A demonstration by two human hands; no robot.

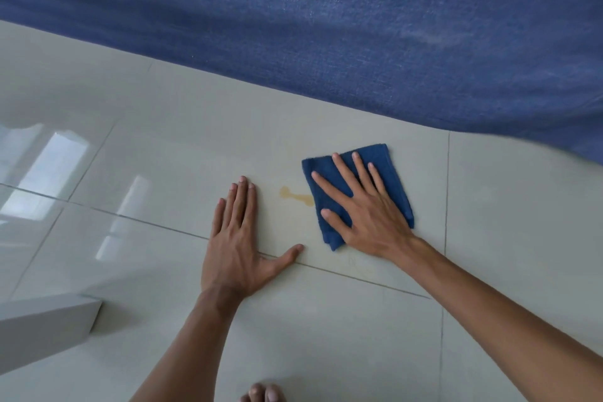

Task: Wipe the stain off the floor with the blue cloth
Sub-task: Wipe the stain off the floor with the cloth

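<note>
A small yellowish stain (293, 196) marks the pale glossy floor tile (182, 153) near the middle of the view. The folded blue cloth (391, 170) lies flat on the floor just right of the stain, its left edge touching the stain's right end. My right hand (362, 209) presses flat on top of the cloth with fingers spread. My left hand (238, 238) rests palm down on the bare tile just left of the stain, fingers together and thumb out, holding nothing.
A large blue fabric-covered piece of furniture (359, 26) fills the top of the view, its edge close behind the cloth. A white block-shaped object (42, 326) stands at the lower left. Bare toes (264, 393) show at the bottom edge.
</note>
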